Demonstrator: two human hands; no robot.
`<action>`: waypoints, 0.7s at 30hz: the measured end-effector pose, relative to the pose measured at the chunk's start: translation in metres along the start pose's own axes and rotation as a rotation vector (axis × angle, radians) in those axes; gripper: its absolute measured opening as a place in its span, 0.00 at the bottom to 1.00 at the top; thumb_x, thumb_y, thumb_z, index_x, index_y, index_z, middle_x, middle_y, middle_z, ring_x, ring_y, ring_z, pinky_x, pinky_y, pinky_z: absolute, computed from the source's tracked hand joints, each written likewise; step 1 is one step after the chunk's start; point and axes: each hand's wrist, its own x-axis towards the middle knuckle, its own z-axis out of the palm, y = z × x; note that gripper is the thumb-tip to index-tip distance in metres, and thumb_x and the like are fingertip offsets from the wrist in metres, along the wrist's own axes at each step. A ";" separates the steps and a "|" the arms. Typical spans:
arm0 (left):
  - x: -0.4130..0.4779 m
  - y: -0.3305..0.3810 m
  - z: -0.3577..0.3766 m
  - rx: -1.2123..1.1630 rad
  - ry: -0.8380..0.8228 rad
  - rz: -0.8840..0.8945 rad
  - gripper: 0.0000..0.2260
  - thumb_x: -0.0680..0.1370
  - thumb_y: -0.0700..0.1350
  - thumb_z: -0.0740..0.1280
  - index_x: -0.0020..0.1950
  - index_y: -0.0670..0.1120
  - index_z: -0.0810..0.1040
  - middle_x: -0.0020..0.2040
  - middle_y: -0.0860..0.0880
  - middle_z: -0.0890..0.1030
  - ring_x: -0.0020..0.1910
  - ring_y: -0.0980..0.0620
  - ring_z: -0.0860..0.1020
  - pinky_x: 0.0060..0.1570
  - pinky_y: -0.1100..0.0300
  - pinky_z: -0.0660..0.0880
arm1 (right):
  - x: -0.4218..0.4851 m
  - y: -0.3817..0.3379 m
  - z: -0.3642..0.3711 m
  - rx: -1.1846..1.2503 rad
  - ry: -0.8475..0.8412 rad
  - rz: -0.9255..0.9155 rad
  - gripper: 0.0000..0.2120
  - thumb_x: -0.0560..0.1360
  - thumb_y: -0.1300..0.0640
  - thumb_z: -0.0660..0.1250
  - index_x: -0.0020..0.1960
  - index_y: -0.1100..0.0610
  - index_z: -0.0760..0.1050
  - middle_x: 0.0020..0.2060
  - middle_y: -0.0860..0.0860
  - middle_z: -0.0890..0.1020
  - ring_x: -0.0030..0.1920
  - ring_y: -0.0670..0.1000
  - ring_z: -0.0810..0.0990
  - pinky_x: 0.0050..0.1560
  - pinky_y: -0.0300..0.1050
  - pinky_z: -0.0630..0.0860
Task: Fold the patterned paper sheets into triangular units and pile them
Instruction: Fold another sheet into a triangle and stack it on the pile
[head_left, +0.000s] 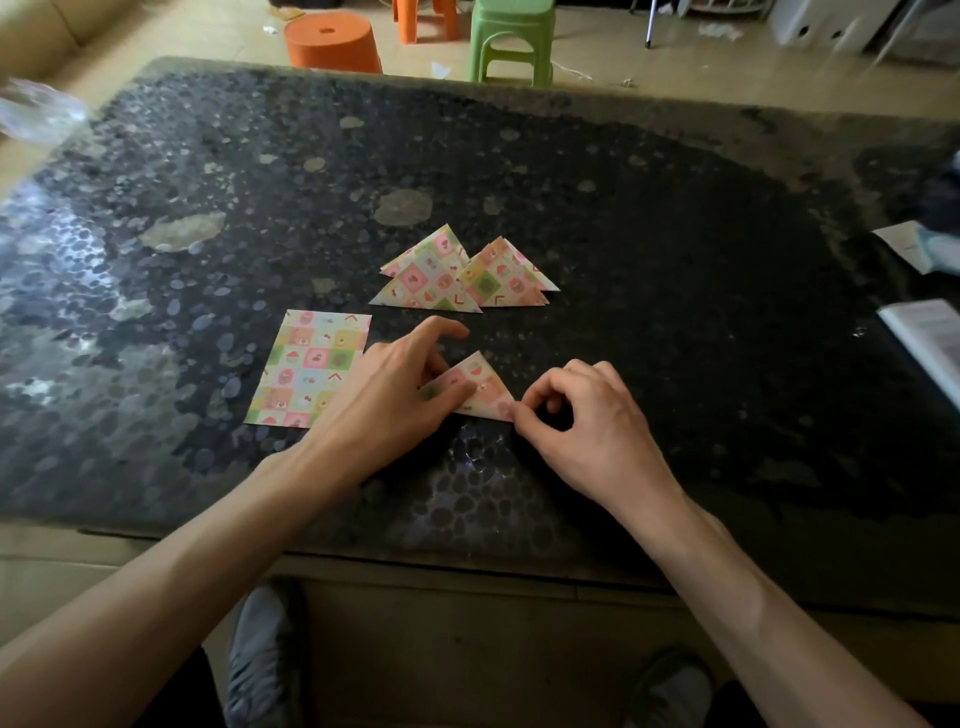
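Triangle (480, 387) on desk (675, 312), just before pile (431, 280) and right of sheets (306, 366), pinned under pressing fingers of left grip (389, 400), right corner pinched in right grip (587, 421); risks a skewed crease and ragged stacking if paper slips under uneven pressure

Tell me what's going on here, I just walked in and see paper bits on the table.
A person is folding patterned paper at a dark table. The left hand presses down on a paper triangle while the right hand pinches its right corner. Finished triangles lie piled just beyond it, and an unfolded sheet lies flat to the left.
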 end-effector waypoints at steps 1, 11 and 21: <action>0.000 -0.002 0.000 0.006 -0.003 -0.002 0.20 0.78 0.56 0.70 0.69 0.58 0.72 0.45 0.59 0.80 0.46 0.61 0.79 0.49 0.52 0.80 | 0.000 0.000 0.000 -0.001 0.002 0.002 0.13 0.76 0.37 0.71 0.44 0.46 0.80 0.42 0.41 0.76 0.50 0.43 0.71 0.46 0.38 0.71; -0.003 0.002 -0.001 0.101 0.063 -0.010 0.14 0.77 0.57 0.72 0.60 0.56 0.76 0.39 0.58 0.78 0.39 0.61 0.76 0.39 0.56 0.77 | 0.001 -0.002 0.002 -0.032 0.011 0.016 0.10 0.75 0.39 0.73 0.43 0.45 0.79 0.41 0.40 0.75 0.50 0.42 0.71 0.43 0.31 0.66; -0.002 0.005 0.000 0.186 0.032 0.010 0.11 0.80 0.57 0.69 0.61 0.60 0.76 0.40 0.59 0.78 0.38 0.62 0.75 0.37 0.60 0.70 | 0.000 -0.001 -0.001 0.031 0.005 0.005 0.08 0.76 0.42 0.74 0.48 0.43 0.77 0.41 0.41 0.76 0.49 0.42 0.72 0.44 0.35 0.69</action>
